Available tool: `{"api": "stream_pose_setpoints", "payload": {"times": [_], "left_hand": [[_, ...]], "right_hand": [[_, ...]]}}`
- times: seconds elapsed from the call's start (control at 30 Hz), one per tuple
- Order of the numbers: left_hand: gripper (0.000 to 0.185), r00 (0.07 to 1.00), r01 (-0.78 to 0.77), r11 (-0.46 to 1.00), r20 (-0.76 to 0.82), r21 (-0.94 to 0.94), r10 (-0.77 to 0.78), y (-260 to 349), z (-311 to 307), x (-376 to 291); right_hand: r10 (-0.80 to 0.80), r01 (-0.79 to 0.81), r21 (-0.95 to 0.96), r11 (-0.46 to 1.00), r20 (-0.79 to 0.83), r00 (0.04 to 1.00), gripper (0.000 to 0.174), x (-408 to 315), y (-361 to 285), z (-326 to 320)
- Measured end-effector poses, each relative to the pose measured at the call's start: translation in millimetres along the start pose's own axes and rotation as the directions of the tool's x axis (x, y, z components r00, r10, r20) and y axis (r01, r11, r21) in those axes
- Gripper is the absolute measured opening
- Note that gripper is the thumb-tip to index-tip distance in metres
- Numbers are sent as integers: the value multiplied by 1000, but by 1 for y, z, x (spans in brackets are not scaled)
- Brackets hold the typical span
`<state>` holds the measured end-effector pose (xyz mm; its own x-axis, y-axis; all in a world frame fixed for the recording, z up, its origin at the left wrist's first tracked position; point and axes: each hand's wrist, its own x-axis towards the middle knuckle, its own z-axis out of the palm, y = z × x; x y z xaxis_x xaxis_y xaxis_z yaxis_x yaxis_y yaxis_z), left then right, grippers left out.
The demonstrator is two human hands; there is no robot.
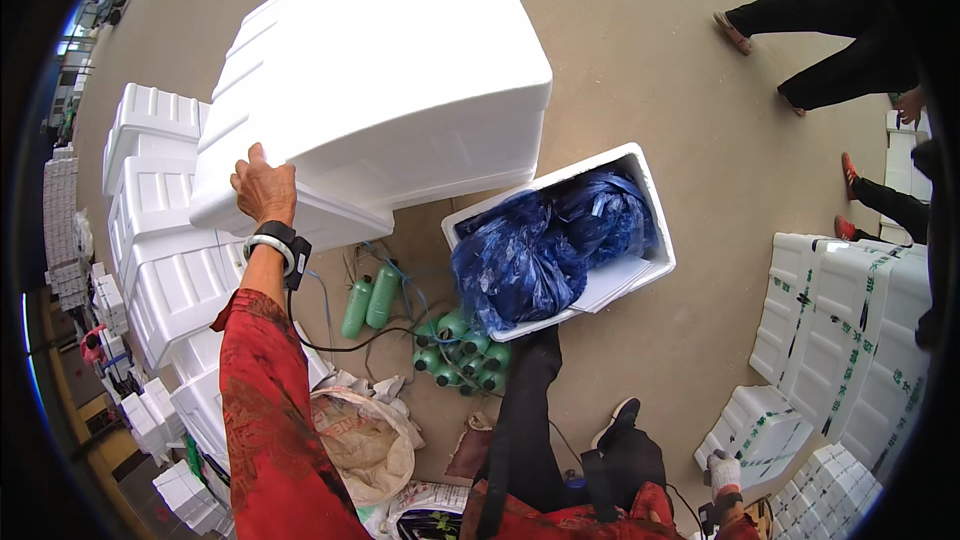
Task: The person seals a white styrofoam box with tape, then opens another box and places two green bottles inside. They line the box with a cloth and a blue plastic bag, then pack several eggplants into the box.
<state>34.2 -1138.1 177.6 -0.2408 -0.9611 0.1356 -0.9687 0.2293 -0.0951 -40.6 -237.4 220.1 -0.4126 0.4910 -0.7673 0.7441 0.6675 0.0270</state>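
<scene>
My bare left hand (266, 184), with a dark band and a pale ring at the wrist, touches the near end of a ribbed white foam box lid (232, 142). Whether its fingers grip the lid is unclear. Against that lid stands a larger white foam box (420, 75). My right hand (724, 469), in a pale glove, is low on the right beside a taped foam box (761, 431); something small and dark shows at its fingers. Between my hands an uncovered foam box (660, 255) holds blue plastic bags (525, 262) and white flat sheets (611, 283).
Green bottles (382, 292) and a bottle cluster (461, 352) lie on the floor among cords. A woven sack (360, 442) gapes nearby. Foam boxes (180, 270) are stacked left, taped boxes (840, 322) right. A person's legs (832, 37) and another person's red shoes (847, 176) appear right.
</scene>
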Motion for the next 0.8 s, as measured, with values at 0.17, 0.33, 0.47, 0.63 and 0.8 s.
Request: {"api": "stream_pose_setpoints", "payload": {"times": [0.17, 0.33, 0.47, 0.63, 0.8], "left_hand": [[44, 991, -110, 969, -44, 223, 123, -34, -100, 7], [28, 968, -227, 916, -26, 330, 249, -72, -185, -44], [26, 972, -207, 916, -32, 344, 232, -90, -248, -133], [27, 962, -229, 928, -80, 293, 262, -98, -335, -239], [29, 776, -491, 812, -266, 317, 572, -91, -405, -328]], "right_hand": [[-101, 106, 91, 990, -54, 993, 38, 14, -32, 0], [-491, 452, -325, 831, -47, 870, 53, 5, -112, 31], [-753, 736, -162, 657, -100, 651, 57, -53, -209, 62], [-931, 989, -136, -62, -349, -106, 60, -193, -264, 35], [-782, 835, -284, -471, -305, -544, 68, -301, -232, -18]]}}
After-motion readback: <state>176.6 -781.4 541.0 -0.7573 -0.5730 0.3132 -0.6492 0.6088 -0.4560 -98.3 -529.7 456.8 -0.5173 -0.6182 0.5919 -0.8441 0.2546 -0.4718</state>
